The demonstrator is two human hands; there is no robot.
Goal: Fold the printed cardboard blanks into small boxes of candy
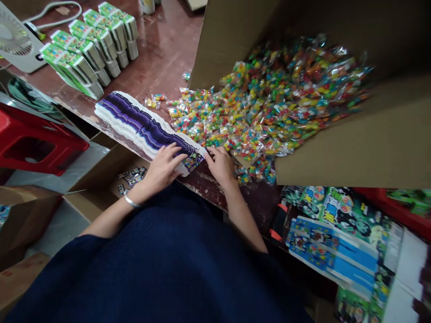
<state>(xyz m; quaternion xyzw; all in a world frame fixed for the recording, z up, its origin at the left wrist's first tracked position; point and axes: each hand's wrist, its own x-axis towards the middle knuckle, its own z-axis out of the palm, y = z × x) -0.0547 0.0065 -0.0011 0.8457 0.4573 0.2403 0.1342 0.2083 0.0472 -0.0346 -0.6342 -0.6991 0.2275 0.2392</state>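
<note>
A long row of flat purple-and-white printed cartons (134,117) lies fanned out along the table's near edge, overlapping one another. My left hand (164,166) rests on the near end of this row, its fingers spread across the cartons. At the right tip of the row, my right hand (220,166) has its thumb and fingers closed at the edge of the front carton (193,162); part of that grip is hidden. Just beyond my right hand spreads a large heap of small clear candy packets (256,107) with many-coloured candies.
A big cardboard box (336,152) lies on its side, candy spilling from it. Stacks of green cartons (90,45) and a white fan (16,40) stand back left. Below are an open box (90,202) and a red stool (37,139). Blue flat cartons (353,255) lie right.
</note>
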